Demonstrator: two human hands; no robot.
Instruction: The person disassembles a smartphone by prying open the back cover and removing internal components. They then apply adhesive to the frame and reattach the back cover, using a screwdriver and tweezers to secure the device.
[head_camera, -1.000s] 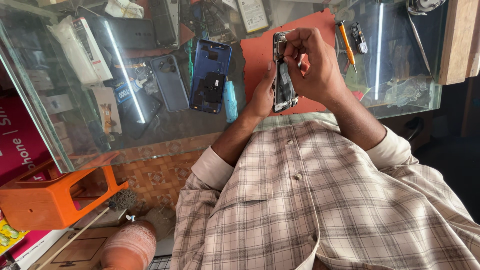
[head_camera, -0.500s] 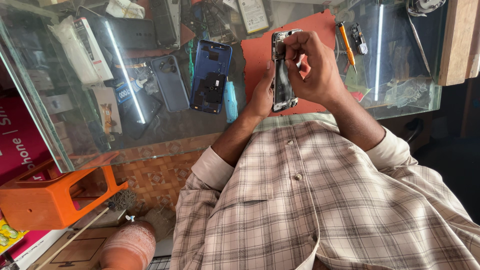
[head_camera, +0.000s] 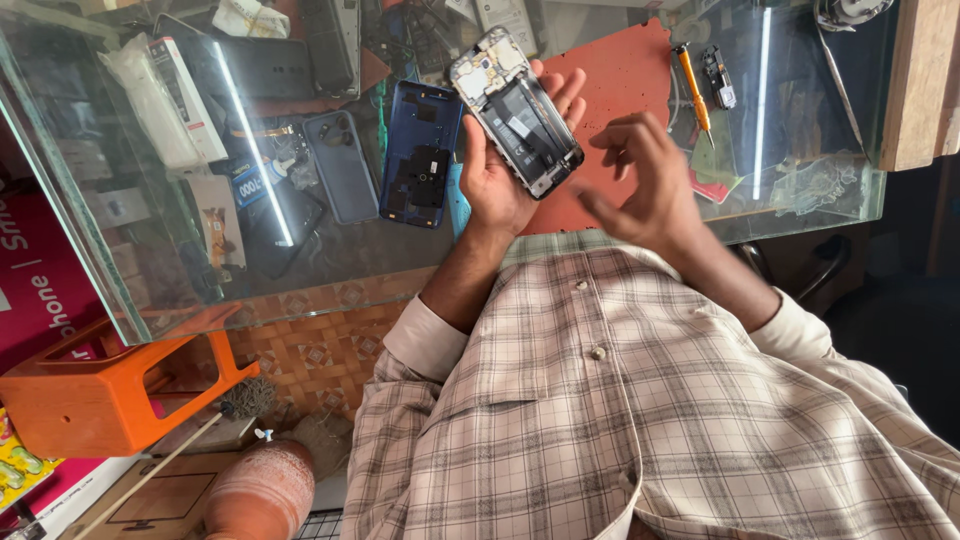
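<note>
In the head view, an opened phone (head_camera: 517, 110), its back removed and its inner parts exposed, is cradled in the left hand (head_camera: 500, 170) above the glass worktop (head_camera: 330, 270); the grip is loose, the palm under the body and the fingers curled at its far edge. The right hand (head_camera: 640, 180) is held just beside it, released, fingers spread, nothing grasped. One blue back cover (head_camera: 420, 150) and one grey case (head_camera: 342, 165) are seen left of the hand. One orange-handled screwdriver (head_camera: 692, 90) lies by the red mat (head_camera: 620, 90).
</note>
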